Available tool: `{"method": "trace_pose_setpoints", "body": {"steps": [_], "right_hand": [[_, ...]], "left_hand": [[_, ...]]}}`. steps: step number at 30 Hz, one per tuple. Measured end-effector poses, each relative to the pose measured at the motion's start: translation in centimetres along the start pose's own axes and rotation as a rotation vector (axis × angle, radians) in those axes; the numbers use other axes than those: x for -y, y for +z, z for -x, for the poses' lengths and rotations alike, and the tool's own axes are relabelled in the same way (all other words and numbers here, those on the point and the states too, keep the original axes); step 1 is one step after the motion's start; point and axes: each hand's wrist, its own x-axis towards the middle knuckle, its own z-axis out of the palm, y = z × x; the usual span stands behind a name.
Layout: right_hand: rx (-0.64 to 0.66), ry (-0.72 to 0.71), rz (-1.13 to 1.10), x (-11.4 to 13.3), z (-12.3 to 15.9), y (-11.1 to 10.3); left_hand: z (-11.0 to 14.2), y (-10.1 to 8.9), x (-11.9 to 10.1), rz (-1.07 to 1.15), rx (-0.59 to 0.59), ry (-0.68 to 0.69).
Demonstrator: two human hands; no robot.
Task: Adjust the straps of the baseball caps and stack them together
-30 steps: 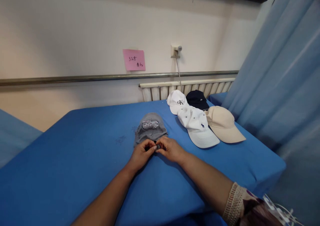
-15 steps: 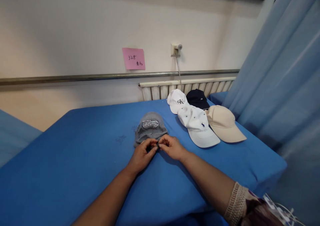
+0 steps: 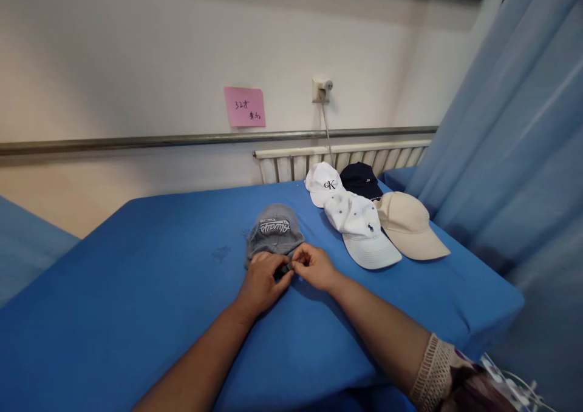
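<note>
A grey cap [image 3: 273, 230] with white lettering lies on the blue sheet [image 3: 136, 290], its back toward me. My left hand [image 3: 262, 281] and my right hand [image 3: 314, 267] meet at the cap's near edge. Both pinch a small dark strap or buckle piece [image 3: 286, 270] at the cap's back; the fingers hide most of it.
To the right lie a white cap with a small logo [image 3: 362, 230], a beige cap [image 3: 410, 225], a white cap with black letters [image 3: 324, 182] and a dark navy cap [image 3: 361, 180]. A radiator [image 3: 341, 159] and a blue curtain [image 3: 514, 127] stand behind and right.
My hands have crept slightly forward over the cap's back edge, and the left fingers now cover more of the strap. The cap stays where it was.
</note>
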Motion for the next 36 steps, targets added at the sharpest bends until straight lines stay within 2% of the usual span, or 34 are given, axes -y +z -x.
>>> {"method": "trace_pose_setpoints", "body": {"steps": [4, 9, 20, 30, 36], "right_hand": [[-0.067, 0.003, -0.031, -0.2, -0.2, -0.7], [-0.064, 0.018, -0.078, -0.4, -0.4, -1.0], [-0.069, 0.042, -0.170, -0.7, -0.5, -0.9], [0.002, 0.035, -0.191, -0.6, -0.3, -0.7], [0.063, 0.001, -0.198, -0.2, 0.0, -0.5]], "left_hand": [[0.1, 0.0, 0.4, -0.006, -0.042, -0.035], [0.4, 0.1, 0.8, 0.061, -0.070, -0.072], [0.5, 0.3, 1.4, 0.169, -0.046, -0.046], [0.5, -0.1, 1.1, 0.222, 0.004, -0.019], [0.1, -0.3, 0.8, 0.329, 0.048, -0.019]]}}
